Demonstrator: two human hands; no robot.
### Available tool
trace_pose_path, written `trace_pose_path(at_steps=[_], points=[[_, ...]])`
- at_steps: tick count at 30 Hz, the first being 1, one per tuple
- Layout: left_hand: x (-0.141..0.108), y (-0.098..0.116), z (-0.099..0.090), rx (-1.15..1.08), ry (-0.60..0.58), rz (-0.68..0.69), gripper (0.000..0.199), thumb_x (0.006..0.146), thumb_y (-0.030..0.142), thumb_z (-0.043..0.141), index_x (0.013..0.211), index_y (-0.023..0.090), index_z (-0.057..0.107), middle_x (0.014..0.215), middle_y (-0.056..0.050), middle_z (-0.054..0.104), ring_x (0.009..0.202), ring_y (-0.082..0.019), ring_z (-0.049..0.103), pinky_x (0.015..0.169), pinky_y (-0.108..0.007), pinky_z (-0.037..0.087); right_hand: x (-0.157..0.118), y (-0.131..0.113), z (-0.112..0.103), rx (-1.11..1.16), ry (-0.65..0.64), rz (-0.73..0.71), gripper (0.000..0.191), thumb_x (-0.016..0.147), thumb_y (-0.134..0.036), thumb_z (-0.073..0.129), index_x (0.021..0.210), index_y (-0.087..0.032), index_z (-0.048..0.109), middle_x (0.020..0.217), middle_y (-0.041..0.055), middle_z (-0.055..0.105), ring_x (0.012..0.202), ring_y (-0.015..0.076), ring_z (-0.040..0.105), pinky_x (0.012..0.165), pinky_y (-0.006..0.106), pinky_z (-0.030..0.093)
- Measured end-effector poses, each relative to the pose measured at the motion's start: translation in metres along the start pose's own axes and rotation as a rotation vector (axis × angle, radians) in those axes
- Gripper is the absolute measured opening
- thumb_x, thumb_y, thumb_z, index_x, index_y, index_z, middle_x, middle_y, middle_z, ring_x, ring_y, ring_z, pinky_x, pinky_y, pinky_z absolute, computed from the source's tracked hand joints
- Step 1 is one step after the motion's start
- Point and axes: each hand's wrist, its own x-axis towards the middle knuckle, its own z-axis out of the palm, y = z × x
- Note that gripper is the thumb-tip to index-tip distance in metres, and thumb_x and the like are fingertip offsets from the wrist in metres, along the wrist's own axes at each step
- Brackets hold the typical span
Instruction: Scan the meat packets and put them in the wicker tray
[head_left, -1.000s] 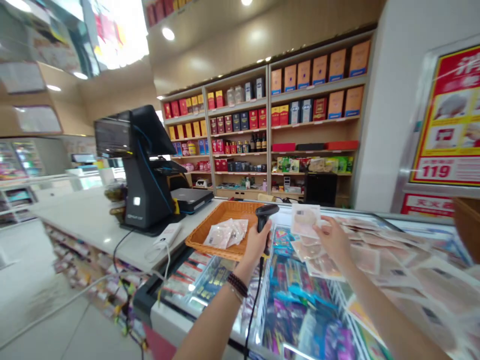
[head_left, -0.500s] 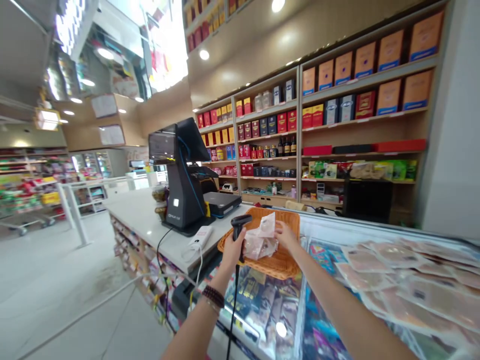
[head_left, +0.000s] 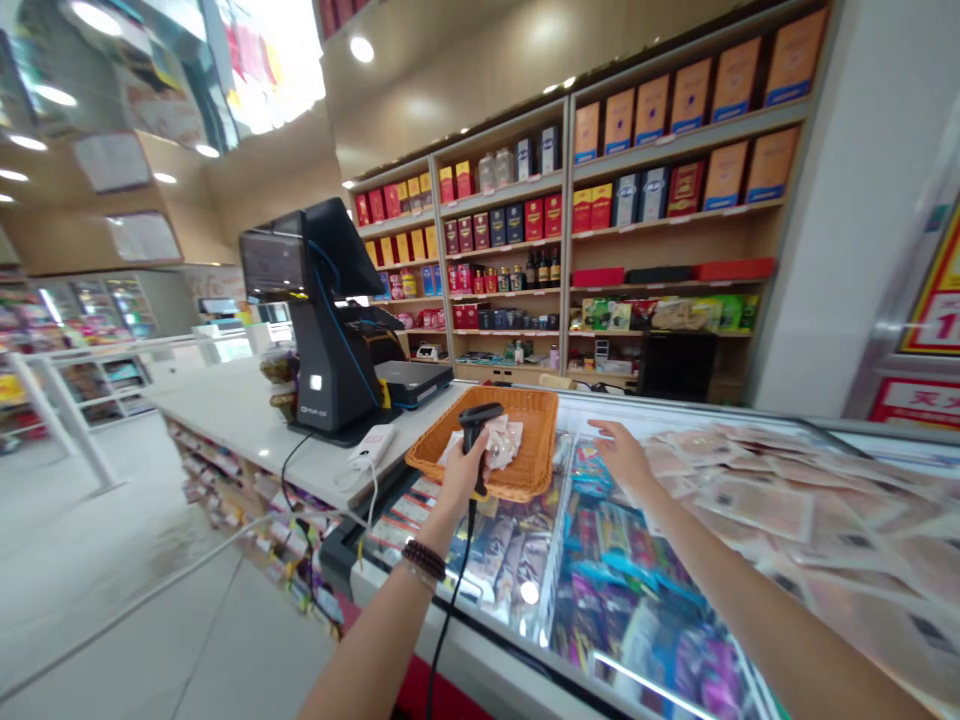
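Right hand [head_left: 622,455] moving away from basket [head_left: 538,425], now hovering open and empty at two o'clock, nearing loose packets [head_left: 757,500]. Left hand [head_left: 463,470] gripping scanner [head_left: 480,412] over basket at twelve o'clock, bagged items [head_left: 505,443] lying inside.
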Motion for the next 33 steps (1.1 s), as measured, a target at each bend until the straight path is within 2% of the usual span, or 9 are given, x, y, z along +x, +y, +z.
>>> trace_pose_path(at_steps=[8, 11, 13, 15, 18, 22, 26, 30, 33], points=[[-0.029, -0.009, 0.104, -0.139, -0.251, -0.066, 0.066, 0.066, 0.073, 0.094, 0.082, 0.022, 0.056, 0.06, 0.008, 0.054, 0.042, -0.006, 0.047, 0.04, -0.019, 0.036, -0.039, 0.04, -0.164, -0.252, 0.267, 0.027, 0.034, 0.086, -0.033, 0.062, 0.114, -0.023, 0.078, 0.12, 0.0147, 0.079, 0.104, 0.0321, 0.074, 0.1, 0.053, 0.061], [-0.043, -0.015, 0.139, -0.166, -0.317, -0.107, 0.067, 0.064, 0.073, 0.096, 0.083, 0.022, 0.057, 0.063, 0.007, 0.055, 0.043, -0.006, 0.047, 0.039, -0.019, 0.034, -0.053, 0.045, -0.208, -0.363, 0.324, 0.074, 0.036, 0.09, -0.041, 0.062, 0.116, -0.021, 0.078, 0.117, 0.0153, 0.079, 0.095, 0.0304, 0.073, 0.098, 0.052, 0.06], [-0.051, -0.02, 0.16, -0.171, -0.36, -0.126, 0.067, 0.064, 0.072, 0.096, 0.082, 0.022, 0.056, 0.064, 0.006, 0.056, 0.044, -0.006, 0.048, 0.04, -0.019, 0.035, -0.063, 0.047, -0.225, -0.441, 0.337, 0.109, 0.038, 0.093, -0.048, 0.063, 0.115, -0.021, 0.078, 0.115, 0.016, 0.079, 0.097, 0.0313, 0.072, 0.099, 0.052, 0.058], [-0.058, -0.027, 0.179, -0.175, -0.389, -0.154, 0.065, 0.067, 0.07, 0.096, 0.082, 0.022, 0.054, 0.063, 0.007, 0.056, 0.044, -0.006, 0.047, 0.041, -0.018, 0.035, -0.073, 0.047, -0.231, -0.549, 0.313, 0.158, 0.043, 0.092, -0.056, 0.068, 0.113, -0.02, 0.078, 0.116, 0.0184, 0.078, 0.108, 0.0352, 0.071, 0.105, 0.053, 0.055], [-0.067, -0.04, 0.206, -0.185, -0.417, -0.216, 0.062, 0.071, 0.069, 0.093, 0.083, 0.023, 0.054, 0.061, 0.008, 0.054, 0.044, -0.006, 0.046, 0.042, -0.019, 0.034, -0.086, 0.045, -0.226, -0.73, 0.217, 0.263, 0.058, 0.083, -0.065, 0.081, 0.114, -0.017, 0.077, 0.125, 0.0241, 0.074, 0.125, 0.043, 0.067, 0.113, 0.058, 0.049], [-0.076, -0.059, 0.225, -0.154, -0.497, -0.239, 0.062, 0.072, 0.073, 0.09, 0.082, 0.023, 0.055, 0.058, 0.007, 0.054, 0.044, -0.007, 0.046, 0.043, -0.021, 0.036, -0.096, 0.043, -0.212, -0.838, 0.205, 0.351, 0.07, 0.074, -0.07, 0.089, 0.12, -0.019, 0.077, 0.139, 0.0259, 0.068, 0.132, 0.0466, 0.062, 0.11, 0.06, 0.047], [-0.08, -0.077, 0.228, -0.111, -0.553, -0.231, 0.07, 0.064, 0.081, 0.09, 0.084, 0.023, 0.056, 0.061, 0.007, 0.055, 0.044, -0.008, 0.047, 0.042, -0.023, 0.038, -0.1, 0.045, -0.209, -0.772, 0.278, 0.312, 0.047, 0.079, -0.061, 0.086, 0.105, -0.024, 0.077, 0.126, 0.0176, 0.076, 0.123, 0.0413, 0.066, 0.106, 0.056, 0.048], [-0.081, -0.087, 0.227, -0.113, -0.518, -0.218, 0.072, 0.065, 0.085, 0.087, 0.082, 0.024, 0.054, 0.061, 0.007, 0.054, 0.043, -0.007, 0.046, 0.042, -0.023, 0.036, -0.102, 0.047, -0.213, -0.578, 0.299, 0.283, 0.017, 0.082, -0.04, 0.076, 0.09, -0.026, 0.071, 0.094, 0.0069, 0.08, 0.097, 0.0309, 0.073, 0.093, 0.044, 0.053], [-0.083, -0.089, 0.226, -0.127, -0.504, -0.209, 0.071, 0.068, 0.085, 0.086, 0.082, 0.024, 0.054, 0.061, 0.007, 0.053, 0.044, -0.008, 0.046, 0.042, -0.023, 0.036, -0.103, 0.045, -0.214, -0.422, 0.372, 0.295, 0.021, 0.08, -0.036, 0.072, 0.099, -0.026, 0.07, 0.09, 0.0049, 0.081, 0.081, 0.0261, 0.072, 0.08, 0.038, 0.053]])
